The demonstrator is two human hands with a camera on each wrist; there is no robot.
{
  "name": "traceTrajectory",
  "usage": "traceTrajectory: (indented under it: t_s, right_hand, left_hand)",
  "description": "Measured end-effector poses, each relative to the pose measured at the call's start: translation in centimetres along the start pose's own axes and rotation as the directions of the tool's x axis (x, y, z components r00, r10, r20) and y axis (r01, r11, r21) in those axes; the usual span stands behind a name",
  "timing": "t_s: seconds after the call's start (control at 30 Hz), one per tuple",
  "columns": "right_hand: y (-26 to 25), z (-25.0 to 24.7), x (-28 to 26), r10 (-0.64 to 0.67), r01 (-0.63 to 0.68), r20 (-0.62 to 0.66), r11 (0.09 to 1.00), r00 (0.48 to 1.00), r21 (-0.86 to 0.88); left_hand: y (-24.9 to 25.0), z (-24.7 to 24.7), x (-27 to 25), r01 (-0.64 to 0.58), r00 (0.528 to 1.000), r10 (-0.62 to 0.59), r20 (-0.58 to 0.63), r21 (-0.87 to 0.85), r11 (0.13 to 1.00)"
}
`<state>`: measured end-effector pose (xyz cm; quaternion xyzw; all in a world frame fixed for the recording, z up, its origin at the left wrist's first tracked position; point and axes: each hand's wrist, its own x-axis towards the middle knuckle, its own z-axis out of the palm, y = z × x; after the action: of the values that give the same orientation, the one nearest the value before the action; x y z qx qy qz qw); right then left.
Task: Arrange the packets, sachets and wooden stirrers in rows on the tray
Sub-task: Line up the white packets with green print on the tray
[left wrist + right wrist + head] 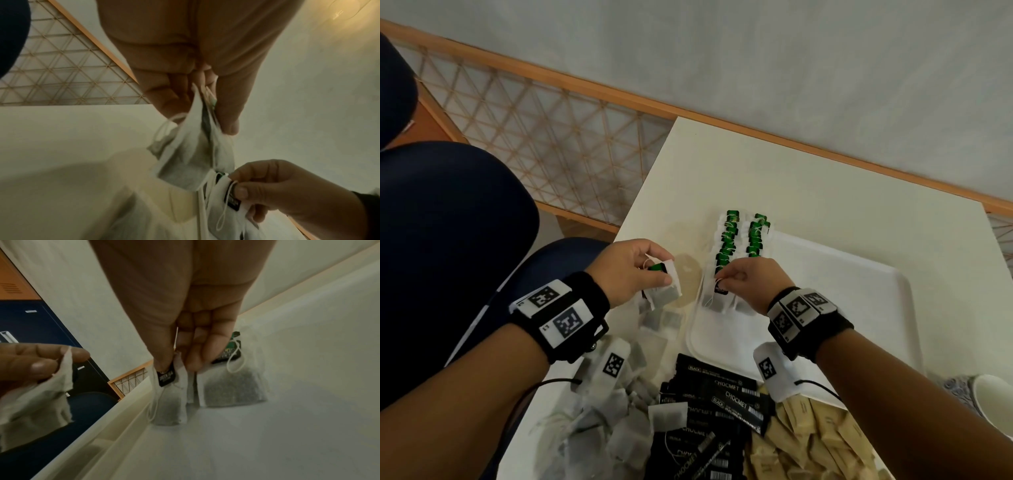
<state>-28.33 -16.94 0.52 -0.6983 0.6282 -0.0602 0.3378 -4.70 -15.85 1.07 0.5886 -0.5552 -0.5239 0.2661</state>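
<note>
Two rows of tea bags with green tags lie along the left side of the white tray. My right hand pinches a tea bag by its dark tag at the near end of the left row, low over the tray. To the tray's left, my left hand holds a small bunch of tea bags above the table. Loose tea bags, black CHOCMET sachets and brown paper packets are heaped at the table's near edge.
The white table stands against a pale wall with a wooden rail. A patterned cup sits at the right, near the tray's corner. Dark blue chair seats lie left of the table. The tray's right part is bare.
</note>
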Motion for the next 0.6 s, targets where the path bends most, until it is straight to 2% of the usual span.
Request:
traceTrajectory:
  t_s: [0.1, 0.17, 0.23, 0.3, 0.4, 0.6]
  right_hand:
    - [0.1, 0.1, 0.2, 0.003, -0.003, -0.004, 1.000, 1.000, -0.019]
    - [0.0, -0.1, -0.1, -0.019, 0.019, -0.050, 1.000, 0.999, -0.014]
    - [-0.7, -0.4, -0.8, -0.066, 0.071, -0.082, 0.996, 0.994, 0.059]
    - [-1.6, -0.6, -1.6, -0.107, 0.106, -0.009, 0.973, 0.994, 0.206]
    - [-2.4, -0.3, -2.5, -0.134, 0.085, 0.097, 0.914, 0.986, 0.397]
    - [-1.4, 0.1, -3.0, -0.144, 0.082, 0.116, 0.902, 0.983, 0.424]
  left_hand:
    - [0.0, 0.6, 0.1, 0.003, 1.000, -0.003, 0.030, 0.028, 1.000]
    - [0.2, 1.1, 0.1, -0.001, 0.999, -0.001, 0.050, 0.040, 0.999]
    - [0.4, 1.7, -0.1, -0.008, 0.997, 0.004, 0.076, 0.059, 0.998]
    - [0.7, 2.4, -0.2, -0.017, 0.995, 0.009, 0.101, 0.081, 0.997]
    - [1.1, 3.2, -0.5, -0.003, 0.994, -0.006, 0.109, 0.080, 0.997]
    - [1.5, 4.2, -1.2, -0.030, 0.980, 0.013, 0.199, 0.082, 0.996]
